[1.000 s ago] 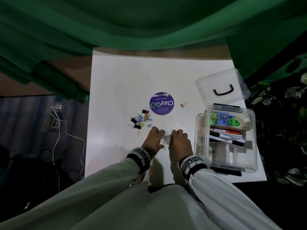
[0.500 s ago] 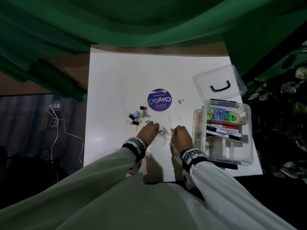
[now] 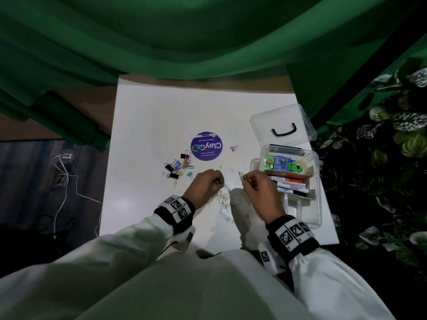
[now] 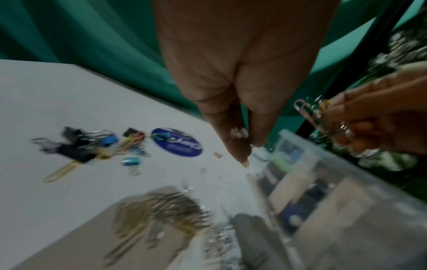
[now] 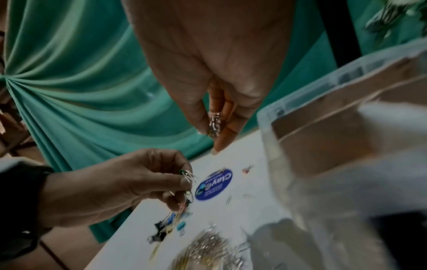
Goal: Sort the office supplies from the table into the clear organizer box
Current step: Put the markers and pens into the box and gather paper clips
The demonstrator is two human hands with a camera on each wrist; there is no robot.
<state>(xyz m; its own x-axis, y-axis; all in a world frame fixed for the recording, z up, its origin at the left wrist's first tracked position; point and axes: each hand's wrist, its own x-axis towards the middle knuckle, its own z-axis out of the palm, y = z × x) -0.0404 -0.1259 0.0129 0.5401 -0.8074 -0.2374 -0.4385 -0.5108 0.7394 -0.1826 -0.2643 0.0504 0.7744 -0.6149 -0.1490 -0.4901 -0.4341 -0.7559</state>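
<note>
Beside the clear organizer box [image 3: 315,211], already holding markers [image 3: 290,185], each hand [image 3: 206,187] [image 3: 261,190] pinches paper clips [image 3: 224,203] from the counter [image 3: 161,116], binder clips [image 3: 176,168] still unsorted

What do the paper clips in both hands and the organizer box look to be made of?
Paper clips: thin bent wire, seemingly metal, with bright silver glints; a few look gold. The right hand and the left hand each pinch some.
Organizer box: clear, glossy, rigid plastic by the look; its contents show through the walls.
</note>
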